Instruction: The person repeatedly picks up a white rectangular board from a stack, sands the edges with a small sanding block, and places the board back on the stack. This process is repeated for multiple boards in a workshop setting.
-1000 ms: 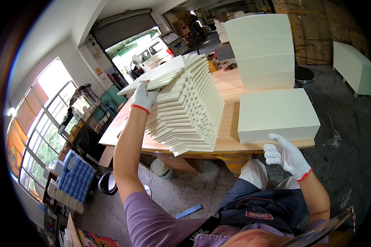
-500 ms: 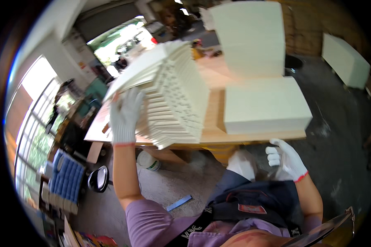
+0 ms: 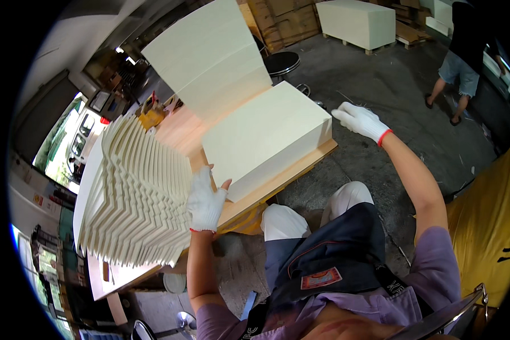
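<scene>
A thick stack of pale cream sheets (image 3: 266, 133) lies flat on the wooden table in front of me. My left hand (image 3: 205, 201), in a white glove with bare thumb and index fingertips, is at its near left corner, fingers apart. My right hand (image 3: 361, 122), fully gloved with a red cuff, is beside the right corner with loosely bent fingers and nothing visible in it. Left of my left hand stands a pile of folded, zigzag cream sheets (image 3: 141, 192). Behind the flat stack rises a taller upright stack of similar sheets (image 3: 209, 56).
The wooden tabletop (image 3: 178, 127) shows between the stacks, with a yellow item (image 3: 151, 116) at its far side. A round black stool (image 3: 281, 63) stands behind. Another white block (image 3: 357, 24) sits on a pallet, and a person (image 3: 462, 62) stands at far right. Yellow fabric (image 3: 490, 221) hangs at right.
The view has swung right. My left hand has moved from the folded pile's left side to the flat stack's corner. My right hand has risen from beside my lap to the stack's right corner.
</scene>
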Motion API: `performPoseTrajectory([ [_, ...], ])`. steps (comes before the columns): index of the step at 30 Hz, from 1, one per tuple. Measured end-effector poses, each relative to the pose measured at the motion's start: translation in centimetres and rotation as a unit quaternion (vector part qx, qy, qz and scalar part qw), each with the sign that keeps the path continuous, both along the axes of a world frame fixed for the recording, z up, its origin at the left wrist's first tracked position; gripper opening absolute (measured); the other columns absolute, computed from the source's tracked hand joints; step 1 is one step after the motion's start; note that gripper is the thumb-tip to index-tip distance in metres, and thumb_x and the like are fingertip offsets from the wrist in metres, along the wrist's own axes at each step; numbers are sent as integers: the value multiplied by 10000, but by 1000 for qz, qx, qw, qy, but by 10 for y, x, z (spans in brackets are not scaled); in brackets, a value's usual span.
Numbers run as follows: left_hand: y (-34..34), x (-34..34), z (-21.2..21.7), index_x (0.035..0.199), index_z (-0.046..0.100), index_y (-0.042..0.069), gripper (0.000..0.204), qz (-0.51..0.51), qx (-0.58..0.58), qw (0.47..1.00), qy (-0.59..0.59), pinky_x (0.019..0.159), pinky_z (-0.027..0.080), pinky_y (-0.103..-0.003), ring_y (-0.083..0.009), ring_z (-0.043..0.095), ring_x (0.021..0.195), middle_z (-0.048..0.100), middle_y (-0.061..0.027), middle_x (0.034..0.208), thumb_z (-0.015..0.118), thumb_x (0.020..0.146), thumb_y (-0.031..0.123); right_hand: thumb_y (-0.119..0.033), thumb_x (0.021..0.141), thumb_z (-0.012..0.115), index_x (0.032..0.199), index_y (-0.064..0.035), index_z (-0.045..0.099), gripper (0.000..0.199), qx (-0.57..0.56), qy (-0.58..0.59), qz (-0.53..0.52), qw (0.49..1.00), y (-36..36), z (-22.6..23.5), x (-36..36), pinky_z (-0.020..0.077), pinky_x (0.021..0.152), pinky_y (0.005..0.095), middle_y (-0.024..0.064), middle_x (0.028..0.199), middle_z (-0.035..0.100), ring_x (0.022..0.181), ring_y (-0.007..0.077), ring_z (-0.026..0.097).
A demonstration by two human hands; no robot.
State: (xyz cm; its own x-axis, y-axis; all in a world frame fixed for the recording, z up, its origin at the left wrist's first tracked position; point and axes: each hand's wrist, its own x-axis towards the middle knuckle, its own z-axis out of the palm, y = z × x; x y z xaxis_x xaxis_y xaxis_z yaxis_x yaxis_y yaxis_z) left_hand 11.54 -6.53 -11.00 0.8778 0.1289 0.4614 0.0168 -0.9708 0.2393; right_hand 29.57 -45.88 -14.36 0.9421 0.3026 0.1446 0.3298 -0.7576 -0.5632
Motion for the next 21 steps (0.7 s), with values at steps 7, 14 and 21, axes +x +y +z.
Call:
performPoseTrajectory([
  [7,-84,113,1,1113,652,135,264,-244,42,969,-16,900,480,-396,-277,580,1073,637,-79,1111,638,862,215,-691,866,480,958,-79,635,638,-62,11,-68,996,44,-3,15,488,735,405,146,881,673,834,316,657],
  [14,-123,198,-18,1094,697,167,236,-240,-21,961,133,846,482,-386,-261,620,969,637,-78,1046,624,877,228,-562,861,579,843,-117,655,452,-117,-282,-11,952,44,-6,22,506,678,402,105,801,651,777,307,647],
  [21,-134,203,-31,1127,672,134,264,-277,-64,950,125,848,493,-346,-258,631,975,637,-102,1036,634,867,150,-477,954,495,919,-93,549,389,107,-189,17,976,66,-11,43,474,700,451,167,840,645,813,356,629],
])
